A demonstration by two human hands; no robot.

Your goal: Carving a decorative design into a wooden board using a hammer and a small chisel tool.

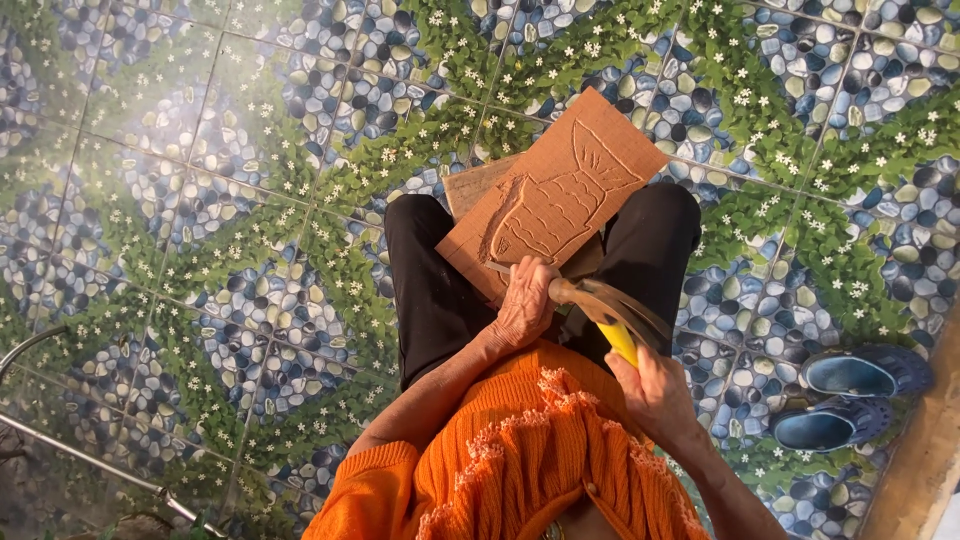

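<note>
A brown wooden board [560,190] with a carved fish shape rests tilted on my lap, over black trousers. My left hand [525,300] grips a thin chisel [497,268] whose tip touches the board's lower edge. My right hand [655,390] holds a yellow-handled hammer [612,322], blurred by motion, just right of my left hand. A second, paler board [475,185] lies beneath the carved one.
The floor is tiled with a blue pebble and green leaf pattern [200,200]. A pair of blue clogs [850,395] stands at the right near a wooden edge. A metal tube frame [80,455] crosses the lower left.
</note>
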